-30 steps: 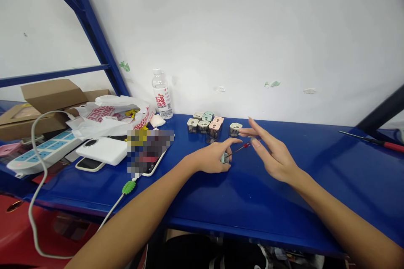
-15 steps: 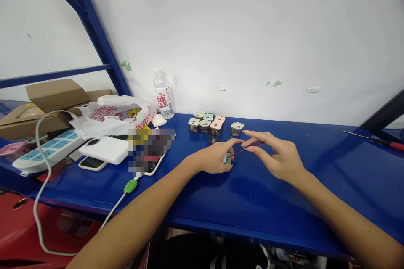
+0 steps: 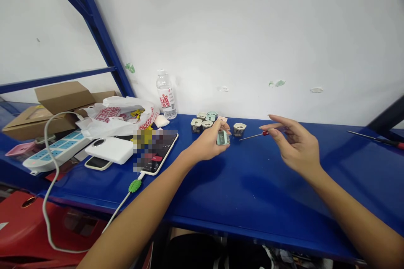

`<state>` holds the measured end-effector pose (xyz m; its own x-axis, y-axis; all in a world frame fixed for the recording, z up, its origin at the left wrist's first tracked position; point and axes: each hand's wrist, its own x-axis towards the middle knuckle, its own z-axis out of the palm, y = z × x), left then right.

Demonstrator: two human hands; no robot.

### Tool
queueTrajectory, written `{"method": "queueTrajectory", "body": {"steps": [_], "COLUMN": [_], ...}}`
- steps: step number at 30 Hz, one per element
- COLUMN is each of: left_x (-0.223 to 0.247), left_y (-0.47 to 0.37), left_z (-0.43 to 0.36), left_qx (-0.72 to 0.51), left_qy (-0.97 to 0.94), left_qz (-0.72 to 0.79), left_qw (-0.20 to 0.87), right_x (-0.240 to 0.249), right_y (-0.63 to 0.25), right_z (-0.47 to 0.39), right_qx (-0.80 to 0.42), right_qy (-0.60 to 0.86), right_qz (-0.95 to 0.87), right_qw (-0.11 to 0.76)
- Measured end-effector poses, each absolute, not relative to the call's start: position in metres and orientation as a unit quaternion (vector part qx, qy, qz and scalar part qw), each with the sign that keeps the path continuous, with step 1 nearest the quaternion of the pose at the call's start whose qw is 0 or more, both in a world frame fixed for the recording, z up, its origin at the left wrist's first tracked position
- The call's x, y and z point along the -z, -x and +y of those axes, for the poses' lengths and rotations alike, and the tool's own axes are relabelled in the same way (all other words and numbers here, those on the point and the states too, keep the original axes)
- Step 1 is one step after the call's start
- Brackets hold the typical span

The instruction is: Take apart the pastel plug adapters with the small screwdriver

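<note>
My left hand [image 3: 211, 139] is closed around a green two-hole pencil sharpener [image 3: 223, 138], tilted so that one face points toward me. Between the thumb and fingers of my right hand [image 3: 295, 145] is the red handle of a small screwdriver [image 3: 254, 136]. Its thin shaft points left, apart from the held sharpener. One cream-topped pencil sharpener [image 3: 239, 129] stands alone behind the screwdriver's tip. Several more sharpeners [image 3: 196, 124] with cream, green and pink tops are grouped behind my left hand, which partly hides them.
On the left are a phone [image 3: 162, 153] on a cable, a white power bank [image 3: 115, 150], a power strip [image 3: 52, 151], a plastic bag [image 3: 116, 119] and cardboard boxes [image 3: 65, 94]. A bottle [image 3: 166, 96] stands by the wall. Another screwdriver [image 3: 375, 139] lies at the right.
My left hand has risen and moved away from me with the green sharpener, turning it. My right hand has drawn right, taking the screwdriver away from the sharpener.
</note>
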<state>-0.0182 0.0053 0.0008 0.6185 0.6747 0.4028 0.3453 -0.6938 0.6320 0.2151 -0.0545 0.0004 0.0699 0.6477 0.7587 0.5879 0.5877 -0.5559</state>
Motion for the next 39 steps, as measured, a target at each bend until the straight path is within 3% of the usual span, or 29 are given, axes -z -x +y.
{"method": "queueTrajectory", "body": {"steps": [4, 9, 16, 28, 33, 39], "left_x": [0.004, 0.009, 0.009, -0.007, -0.007, -0.002], "left_y": [0.019, 0.02, 0.023, 0.022, 0.022, 0.023], "left_z": [0.014, 0.019, 0.018, 0.004, 0.007, 0.011], "left_qx": [-0.382, -0.357, -0.282, -0.311, -0.263, -0.212], "left_qy": [-0.847, -0.855, -0.868, -0.865, -0.87, -0.883], "left_qz": [0.331, 0.372, 0.402, 0.375, 0.409, 0.406], "left_qw": [0.164, 0.061, 0.081, 0.116, 0.076, 0.101], "right_x": [0.003, 0.005, 0.005, 0.005, 0.005, 0.005], "right_y": [-0.216, -0.216, -0.215, -0.214, -0.214, -0.214], "right_z": [-0.052, -0.051, -0.052, -0.052, -0.052, -0.051], "right_qx": [-0.024, -0.005, 0.016, 0.013, 0.015, 0.002], "right_qy": [0.452, 0.453, 0.477, 0.475, 0.475, 0.47], "right_qz": [-0.693, -0.707, -0.712, -0.714, -0.717, -0.718], "right_qw": [0.56, 0.543, 0.515, 0.515, 0.51, 0.513]}}
